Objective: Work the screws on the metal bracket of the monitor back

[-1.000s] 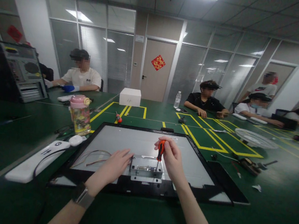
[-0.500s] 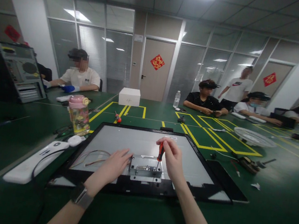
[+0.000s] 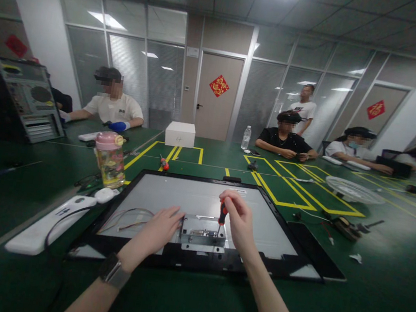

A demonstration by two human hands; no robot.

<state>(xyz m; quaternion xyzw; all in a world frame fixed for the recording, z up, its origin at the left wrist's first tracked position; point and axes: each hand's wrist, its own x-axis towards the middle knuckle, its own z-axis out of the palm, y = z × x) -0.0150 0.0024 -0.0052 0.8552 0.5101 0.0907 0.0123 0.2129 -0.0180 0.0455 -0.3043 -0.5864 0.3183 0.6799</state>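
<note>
A flat display panel (image 3: 186, 194) with a black frame lies on the green table, its grey metal back facing up. A small metal bracket (image 3: 201, 223) is on its near half. My right hand (image 3: 239, 220) pinches a red and black screwdriver (image 3: 223, 213), held nearly upright with its tip down at the bracket's right end. My left hand (image 3: 160, 227) lies flat on the panel, fingers stretched out, the fingertips against the bracket's left edge. Thin wires (image 3: 126, 217) lie on the panel to the left of that hand.
Left of the panel are a white power strip (image 3: 51, 224) and a pink-lidded bottle (image 3: 108, 159). A computer case (image 3: 25, 97) stands farther left. A black flat slab (image 3: 315, 250) adjoins the panel's right side. A white box (image 3: 180, 134) is across the table, where other people sit.
My hands stay almost in place, with the screwdriver's handle shifted very slightly. In the background, a standing person has moved left, behind a seated one.
</note>
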